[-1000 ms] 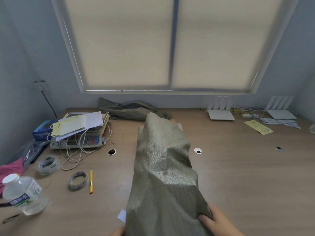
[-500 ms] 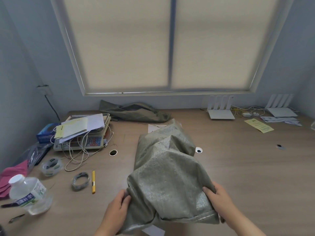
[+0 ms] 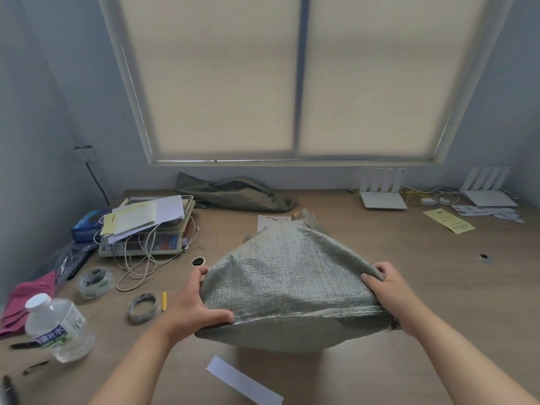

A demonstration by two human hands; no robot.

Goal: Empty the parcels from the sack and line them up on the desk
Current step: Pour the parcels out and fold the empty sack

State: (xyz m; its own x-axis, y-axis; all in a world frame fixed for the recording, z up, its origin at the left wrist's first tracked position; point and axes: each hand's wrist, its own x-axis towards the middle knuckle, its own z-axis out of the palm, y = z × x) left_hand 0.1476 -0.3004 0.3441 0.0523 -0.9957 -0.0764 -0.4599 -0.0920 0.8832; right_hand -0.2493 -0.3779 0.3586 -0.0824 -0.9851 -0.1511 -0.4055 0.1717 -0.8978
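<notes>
A grey-green woven sack (image 3: 287, 279) is held up over the wooden desk (image 3: 423, 276), its sewn bottom seam toward me and its mouth pointing away. My left hand (image 3: 194, 302) grips the seam's left corner. My right hand (image 3: 390, 290) grips the right corner. A white parcel (image 3: 270, 222) and a brown edge peek out on the desk beyond the sack's far end. Whatever else lies under or inside the sack is hidden.
A second empty sack (image 3: 236, 192) lies by the window wall. At left sit a scale (image 3: 146, 244) under papers, cables, tape rolls (image 3: 143, 306), a yellow pen (image 3: 164, 300) and a water bottle (image 3: 57, 328). Two white routers (image 3: 381, 192) stand back right. A paper strip (image 3: 244, 380) lies near me.
The sack has tipped from standing tall to low and spread wide. Both hands have shifted out to its bottom corners and lifted them, and a parcel edge has appeared beyond it.
</notes>
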